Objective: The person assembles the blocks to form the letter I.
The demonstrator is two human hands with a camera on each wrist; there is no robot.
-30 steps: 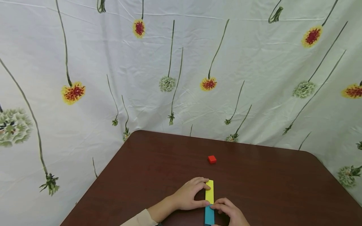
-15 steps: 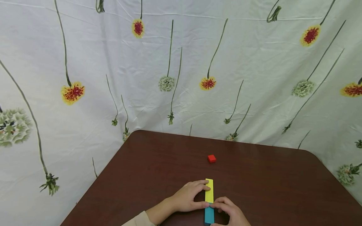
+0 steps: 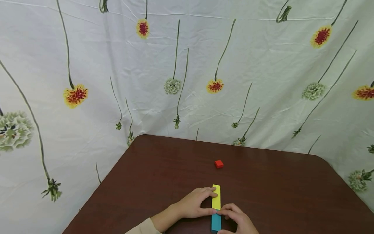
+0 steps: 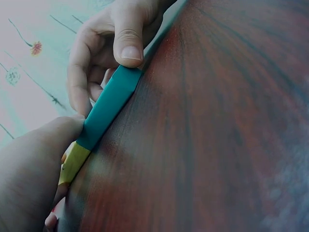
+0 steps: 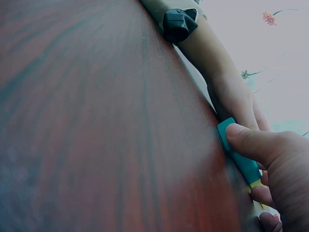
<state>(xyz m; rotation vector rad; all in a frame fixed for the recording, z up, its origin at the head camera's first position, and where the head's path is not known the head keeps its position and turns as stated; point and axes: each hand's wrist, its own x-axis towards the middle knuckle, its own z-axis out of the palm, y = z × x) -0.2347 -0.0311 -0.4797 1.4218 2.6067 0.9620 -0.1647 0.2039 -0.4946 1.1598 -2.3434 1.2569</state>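
A yellow block (image 3: pixel 216 197) and a teal block (image 3: pixel 216 222) lie end to end on the dark brown table (image 3: pixel 277 195), forming one long bar. My left hand (image 3: pixel 212 203) curls against the yellow block from the left, index finger near its far end and thumb at the joint. My right hand (image 3: pixel 225 221) grips the teal block (image 4: pixel 108 108), thumb on its near end (image 5: pixel 239 155) and fingers along its right side. In the left wrist view the yellow block (image 4: pixel 74 163) shows just past the teal one. A small red cube (image 3: pixel 218 163) sits alone farther back.
A white cloth printed with flowers (image 3: pixel 187 81) hangs behind and beside the table. The table's rounded far corners (image 3: pixel 140 138) lie close to the cloth. A black wrist mount (image 5: pixel 178 24) sits on my left forearm.
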